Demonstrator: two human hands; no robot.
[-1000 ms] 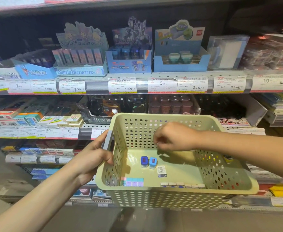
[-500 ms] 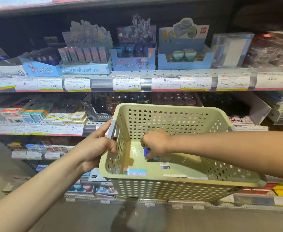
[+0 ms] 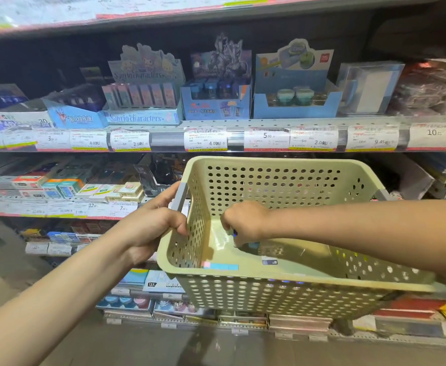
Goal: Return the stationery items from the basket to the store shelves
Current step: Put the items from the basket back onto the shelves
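A pale green perforated basket is held up in front of the shelves. My left hand grips its grey left handle. My right hand is down inside the basket, fingers curled around two small blue sharpeners, which it mostly hides. On the basket floor lie a pink-and-blue strip of erasers at the near wall and a small white tagged item. On the shelf above stands a blue display box of matching blue sharpeners.
The price-label rail runs just above the basket's far rim. A Sanrio eraser box and a blue tape display box flank the sharpener box. Eraser packs fill the middle shelf at left. Lower shelves hold more stock.
My right hand dropped from above the basket floor onto the two blue sharpeners and closed around them. The basket has risen a little toward the label rail.
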